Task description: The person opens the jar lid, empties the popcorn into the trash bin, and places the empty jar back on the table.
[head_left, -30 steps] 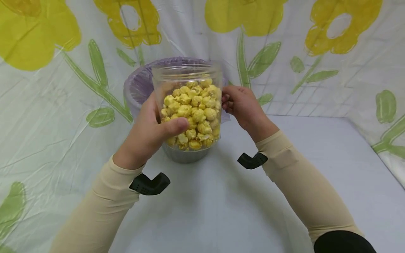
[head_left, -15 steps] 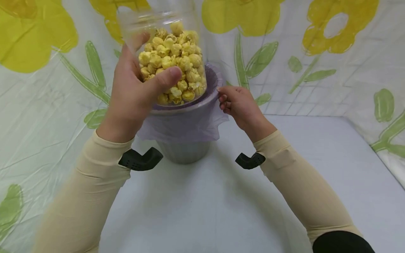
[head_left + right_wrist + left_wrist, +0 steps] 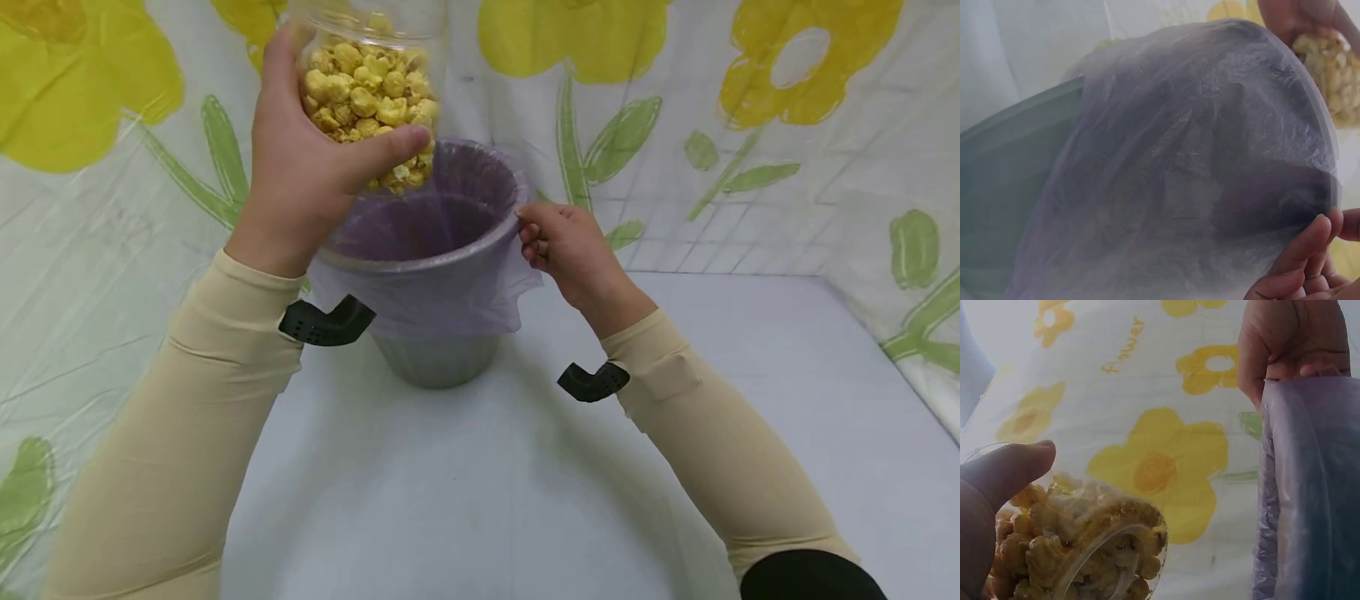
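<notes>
My left hand (image 3: pixel 296 171) grips a clear plastic jar of yellow popcorn (image 3: pixel 367 96), thumb across its near side. The jar is held up over the left back of the trash can (image 3: pixel 438 365), its top cut off by the head view's upper edge. A thin purple trash bag (image 3: pixel 435 302) lines the can and hangs folded over its rim. At the right side of that rim, my right hand (image 3: pixel 573 254) pinches the bag's edge between thumb and fingers. The right wrist view shows those fingertips (image 3: pixel 1319 228) at the bag-covered rim, with the popcorn jar (image 3: pixel 1335 75) beyond.
The can stands on a white tabletop (image 3: pixel 480 483). Behind and to the left hangs a white sheet (image 3: pixel 510 108) printed with yellow flowers and green leaves. A black curved piece (image 3: pixel 326 321) sits at my left wrist, and a similar one (image 3: pixel 592 382) at my right.
My left hand has lifted the popcorn jar up and to the left, from in front of the can to above it, uncovering the can's opening. My right hand has stayed at the rim.
</notes>
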Motion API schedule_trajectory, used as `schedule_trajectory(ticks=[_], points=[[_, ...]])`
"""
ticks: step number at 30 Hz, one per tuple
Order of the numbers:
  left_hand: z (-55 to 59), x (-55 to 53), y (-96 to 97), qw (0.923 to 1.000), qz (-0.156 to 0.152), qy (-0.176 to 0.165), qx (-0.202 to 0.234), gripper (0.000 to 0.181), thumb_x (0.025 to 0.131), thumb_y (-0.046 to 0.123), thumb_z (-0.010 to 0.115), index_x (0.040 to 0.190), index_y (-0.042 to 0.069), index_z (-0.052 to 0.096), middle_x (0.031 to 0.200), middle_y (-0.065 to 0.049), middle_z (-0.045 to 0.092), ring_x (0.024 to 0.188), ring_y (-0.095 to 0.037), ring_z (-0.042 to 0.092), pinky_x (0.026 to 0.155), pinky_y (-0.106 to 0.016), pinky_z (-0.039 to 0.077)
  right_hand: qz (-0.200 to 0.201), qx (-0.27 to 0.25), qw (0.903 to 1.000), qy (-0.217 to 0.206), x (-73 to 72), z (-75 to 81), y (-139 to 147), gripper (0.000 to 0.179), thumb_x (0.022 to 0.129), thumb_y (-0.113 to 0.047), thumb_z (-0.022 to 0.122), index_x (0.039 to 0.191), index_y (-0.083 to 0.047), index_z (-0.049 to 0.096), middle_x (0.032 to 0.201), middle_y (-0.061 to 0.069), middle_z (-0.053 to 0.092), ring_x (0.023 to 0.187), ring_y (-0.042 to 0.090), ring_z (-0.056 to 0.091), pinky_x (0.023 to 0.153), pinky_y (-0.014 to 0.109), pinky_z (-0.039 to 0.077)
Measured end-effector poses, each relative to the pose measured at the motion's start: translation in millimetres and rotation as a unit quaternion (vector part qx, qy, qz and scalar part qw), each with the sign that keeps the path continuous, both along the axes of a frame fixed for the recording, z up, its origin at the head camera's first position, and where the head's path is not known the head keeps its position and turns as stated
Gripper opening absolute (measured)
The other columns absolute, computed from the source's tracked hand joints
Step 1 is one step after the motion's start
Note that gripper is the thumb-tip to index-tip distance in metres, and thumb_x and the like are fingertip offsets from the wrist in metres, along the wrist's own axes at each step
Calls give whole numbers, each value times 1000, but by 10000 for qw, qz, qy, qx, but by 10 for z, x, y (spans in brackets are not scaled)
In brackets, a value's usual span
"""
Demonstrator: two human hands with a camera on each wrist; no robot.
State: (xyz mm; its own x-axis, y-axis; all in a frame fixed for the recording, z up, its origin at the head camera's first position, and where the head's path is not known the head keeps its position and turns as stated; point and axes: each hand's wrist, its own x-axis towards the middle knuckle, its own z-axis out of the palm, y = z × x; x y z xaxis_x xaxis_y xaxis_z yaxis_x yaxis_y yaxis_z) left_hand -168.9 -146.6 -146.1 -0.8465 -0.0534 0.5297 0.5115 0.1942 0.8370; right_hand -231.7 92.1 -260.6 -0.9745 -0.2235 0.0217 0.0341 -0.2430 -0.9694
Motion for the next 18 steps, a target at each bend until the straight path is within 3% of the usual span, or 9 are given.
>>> schedule_trajectory(ticks=[2, 4, 8, 13, 18], points=[[5, -40, -8, 9982, 332, 18, -501, 103, 73, 15, 94, 158, 22, 36, 143, -2, 46, 128, -16, 51, 102, -32, 52, 6, -26, 10000, -20, 0, 1, 4, 30, 103, -15, 60, 74, -14, 67, 69, -3, 56, 59, 10, 52, 60, 22, 44], [-4, -83, -23, 9917, 701, 64, -1074, 106, 73, 21, 95, 160, 24, 35, 147, -1, 43, 129, -12, 46, 104, -30, 48, 7, -10, 10000, -14, 0, 1, 5, 31, 103, -16, 60, 73, -14, 67, 69, -3, 56, 59, 10, 52, 60, 22, 44], [-56, -166, -81, 9632, 1469, 174, -2244, 114, 73, 38, 96, 165, 31, 28, 151, -2, 34, 133, -9, 35, 111, -26, 38, 42, -49, 10000, -6, 5, -1, 8, 31, 104, -15, 59, 74, -13, 67, 69, -3, 55, 59, 10, 51, 60, 23, 44], [-109, -238, -154, 9334, 1956, 356, -2988, 112, 76, 46, 93, 165, 38, 26, 138, 3, 27, 136, -13, 25, 118, -32, 29, 72, -39, 10000, 13, 5, -1, 12, 32, 104, -16, 61, 73, -13, 65, 70, -2, 54, 59, 10, 51, 61, 23, 44], [-146, -280, -203, 9082, 2190, 629, -3511, 105, 82, 44, 90, 166, 36, 26, 128, 7, 18, 138, -24, 22, 119, -36, 28, 55, -34, 10000, 10, -1, -8, 13, 33, 103, -16, 61, 71, -13, 64, 70, -2, 54, 59, 11, 51, 61, 23, 43]])
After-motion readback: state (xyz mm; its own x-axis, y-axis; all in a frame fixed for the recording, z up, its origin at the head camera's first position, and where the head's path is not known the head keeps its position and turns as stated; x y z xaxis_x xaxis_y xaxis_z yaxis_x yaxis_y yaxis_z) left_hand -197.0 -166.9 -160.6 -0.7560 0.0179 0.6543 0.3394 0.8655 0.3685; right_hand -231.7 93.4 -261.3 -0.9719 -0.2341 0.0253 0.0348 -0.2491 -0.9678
